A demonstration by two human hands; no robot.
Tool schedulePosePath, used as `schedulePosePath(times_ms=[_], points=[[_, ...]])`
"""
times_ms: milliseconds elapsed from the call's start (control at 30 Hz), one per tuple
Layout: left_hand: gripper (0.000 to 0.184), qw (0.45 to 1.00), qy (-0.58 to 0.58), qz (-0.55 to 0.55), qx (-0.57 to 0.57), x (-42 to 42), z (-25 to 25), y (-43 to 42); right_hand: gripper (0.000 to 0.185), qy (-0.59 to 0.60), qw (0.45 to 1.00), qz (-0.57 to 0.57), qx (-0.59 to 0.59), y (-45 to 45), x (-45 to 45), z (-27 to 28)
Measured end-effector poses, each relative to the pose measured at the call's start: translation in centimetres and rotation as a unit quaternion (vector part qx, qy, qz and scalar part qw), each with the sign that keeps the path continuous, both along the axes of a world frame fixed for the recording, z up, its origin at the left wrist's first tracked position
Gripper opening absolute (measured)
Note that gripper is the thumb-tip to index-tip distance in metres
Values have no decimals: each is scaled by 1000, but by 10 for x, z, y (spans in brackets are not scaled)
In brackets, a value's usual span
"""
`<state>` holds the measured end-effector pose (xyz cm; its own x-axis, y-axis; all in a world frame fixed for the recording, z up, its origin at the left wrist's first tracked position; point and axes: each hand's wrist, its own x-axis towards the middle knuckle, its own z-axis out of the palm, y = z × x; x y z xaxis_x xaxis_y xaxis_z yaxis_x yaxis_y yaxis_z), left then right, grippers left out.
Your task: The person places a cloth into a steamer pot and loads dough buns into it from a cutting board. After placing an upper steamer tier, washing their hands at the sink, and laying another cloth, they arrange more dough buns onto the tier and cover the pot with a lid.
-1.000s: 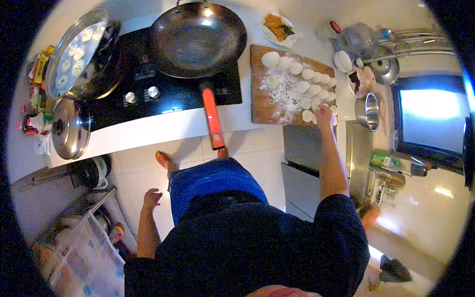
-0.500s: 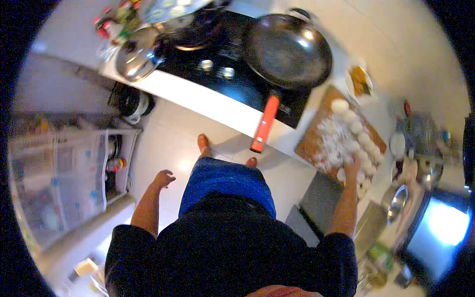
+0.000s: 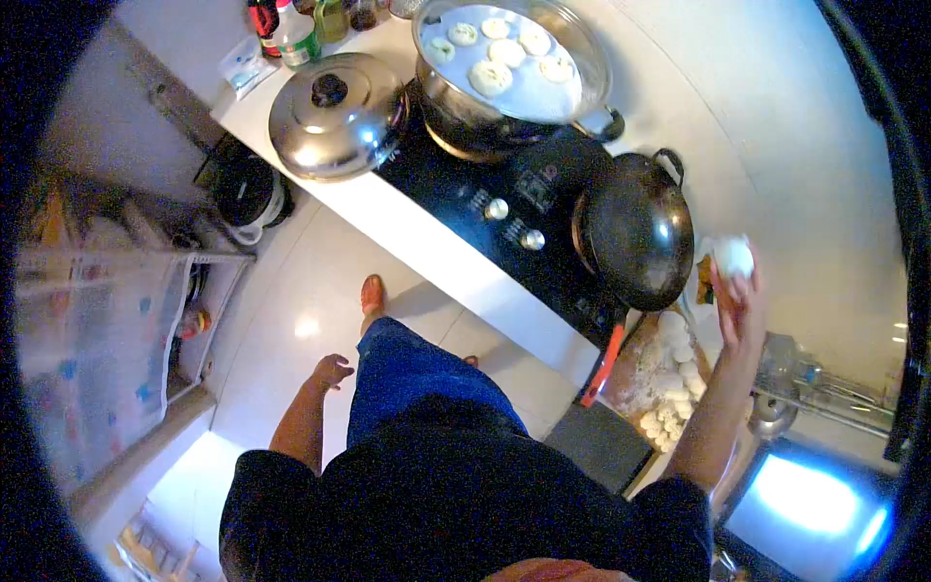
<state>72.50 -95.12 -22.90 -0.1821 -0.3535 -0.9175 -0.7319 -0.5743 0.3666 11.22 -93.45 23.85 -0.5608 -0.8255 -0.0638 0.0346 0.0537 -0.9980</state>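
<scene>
The white dough ball (image 3: 733,256) sits up in the fingers of the right hand (image 3: 740,306), apparently gripped from below, though blur hides the exact hold. That hand is over the worktop's (image 3: 402,235) back edge, just beyond the wok (image 3: 642,233). The floured board (image 3: 632,372) lies nearer the worktop's front right corner. The left hand (image 3: 333,372), well apart from the right, hangs empty and loosely curled, out from the front edge.

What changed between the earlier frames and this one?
The right hand has moved outward from the floured brown wooden board, now holding a round white dough piece near the black round wok. The view swung left. The left hand still hangs empty; the wok stays on the black cooktop.
</scene>
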Motion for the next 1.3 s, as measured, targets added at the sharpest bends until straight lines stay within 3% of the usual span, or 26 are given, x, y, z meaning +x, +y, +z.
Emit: schedulePosePath(times_ms=[167,233,300,333,367,433,467,533,567,600,667,700,800,900,967,1000,1067,1100,1167,1200,1233,1300], points=[[44,1000,9,-12,-14,52,23,-85,49,-76,992,99,8,-207,75,8],[43,999,2,-42,-31,79,15,-115,43,11,985,151,84,-271,86,-7],[40,992,16,-96,-82,116,-29,-127,38,236,936,178,192,-314,85,-34],[37,998,35,-16,-47,117,-10,-137,37,363,885,196,214,-329,69,-58],[37,998,27,-13,-57,119,-15,-140,36,482,818,212,233,-339,54,-82],[36,997,9,-6,-78,129,-22,-144,37,528,778,194,280,-349,52,-99],[36,995,-9,-57,-78,122,-11,-154,37,550,756,185,302,-353,52,-107],[37,998,-16,-3,-58,112,7,-155,38,587,724,184,312,-354,44,-121],[37,998,-21,23,-49,111,11,-154,38,605,708,184,316,-352,45,-123],[38,996,21,-66,-49,130,-34,-144,38,602,708,182,321,-351,44,-121],[38,1000,-9,-7,-10,115,-16,-148,39,593,711,177,333,-345,51,-99],[38,999,-24,21,8,106,-5,-148,38,586,743,136,292,-334,47,-87],[38,1000,-17,-22,-13,90,-4,-150,33,554,801,18,224,-272,73,-6],[39,996,-2,-91,-20,62,-8,-157,26,565,805,-98,152,-153,105,73],[39,989,1,-144,-25,39,-5,-152,23,539,815,-182,107,-51,73,84],[39,987,1,-160,-34,25,-7,-150,23,468,849,-215,119,4,56,82],[39,987,2,-161,0,-11,8,-135,25,350,884,-269,155,109,6,59],[40,982,-1,-188,-25,-25,6,-125,22,393,837,-298,236,172,-17,33],[40,970,-13,-230,-74,-51,8,-100,24,354,820,-313,324,355,-113,-85],[40,972,-24,-226,-61,-71,16,-83,27,416,786,-276,364,400,-119,-124],[40,972,-13,-228,-60,-88,25,-62,31,331,758,-299,476,403,-100,-129],[40,973,1,-226,-42,-128,71,-6,38,298,840,-296,343,478,-132,-187]])
